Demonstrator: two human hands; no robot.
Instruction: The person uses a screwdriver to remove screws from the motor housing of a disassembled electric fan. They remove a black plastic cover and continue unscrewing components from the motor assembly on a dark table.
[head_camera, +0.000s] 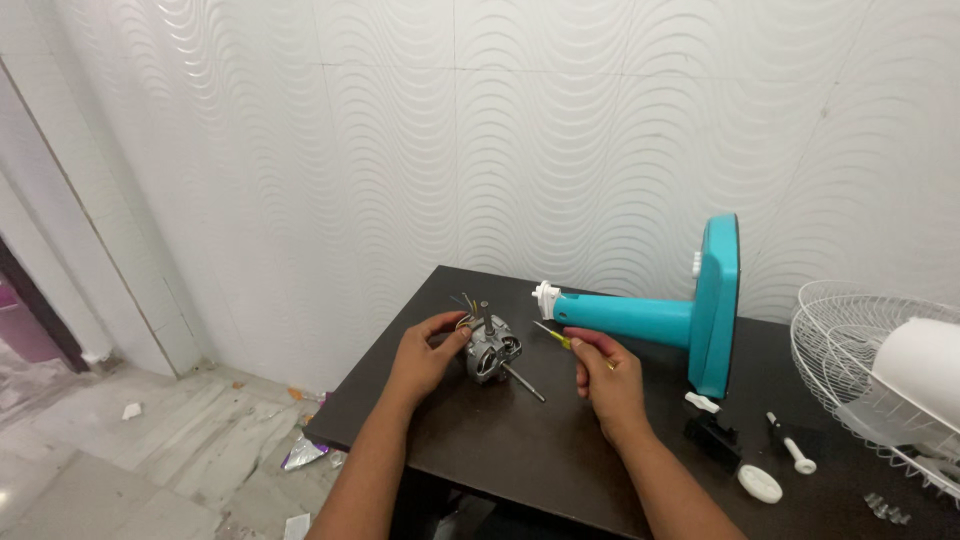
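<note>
A small grey metal fan motor (491, 349) with a shaft sticking out stands on the dark brown table (520, 450). My left hand (426, 352) grips the motor's left side. My right hand (606, 372) holds a thin yellow-green screwdriver (553, 336), its tip pointing toward the motor. A second thin metal shaft runs from under the motor toward the table's front.
A teal fan stand and base (665, 318) lies on its side behind my right hand. A white wire fan guard (880, 375) sits at the right edge. Small white and black parts (745, 450) lie near the table's front right. Wavy white wall tiles stand behind.
</note>
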